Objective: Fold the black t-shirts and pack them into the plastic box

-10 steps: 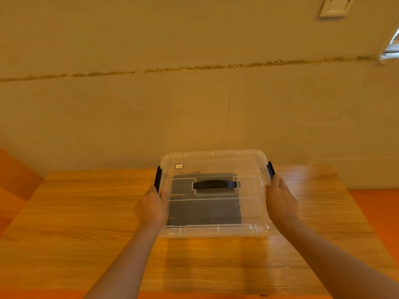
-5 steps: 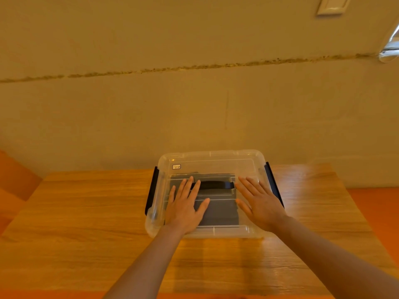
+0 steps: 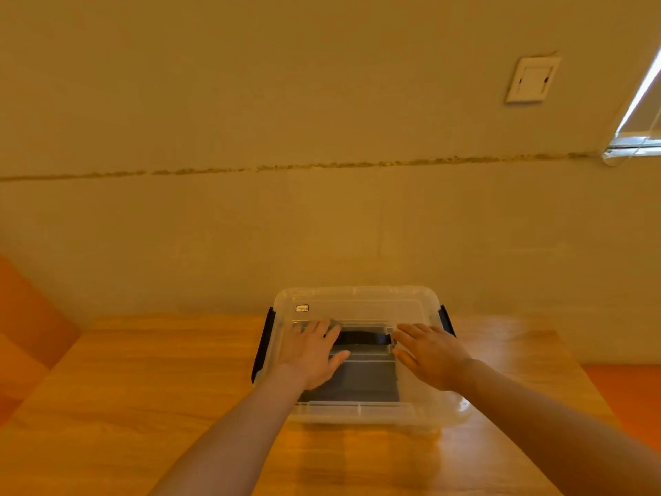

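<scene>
On the worktop, far centre: the plastic box [image 3: 357, 356] is seen standing on the wooden worktop [image 3: 143, 388], close to the wall, with its clear lid [image 3: 357, 302] already set on top.
Task's thing: folded black t-shirts [image 3: 365, 383] are seen through the clear plastic, lying flat inside the box, toward its near half.
Left grip: the left hand [image 3: 311, 356] is laid flat on the left part of the lid, fingers spread and straight, nothing pinched.
Right grip: the right hand [image 3: 429, 356] is laid flat on the right part of the lid, fingers likewise spread, nothing held.
Key relation: the box's long axis is judged to run left to right, and the black carry handle [image 3: 365, 339] lies along that axis, directly between the two hands, about equally near to each.
Side latches: the left latch [image 3: 263, 343] stands just left of the left hand and the right latch [image 3: 447, 322] just right of the right hand; whether either is snapped home cannot be told.
Step in hand: the lid is judged to be pressed down to seat it.
Progress: packing is judged almost complete, since no shirts are seen outside the box.
Coming move: each hand would be moved outward along the long axis to its own latch.
</scene>
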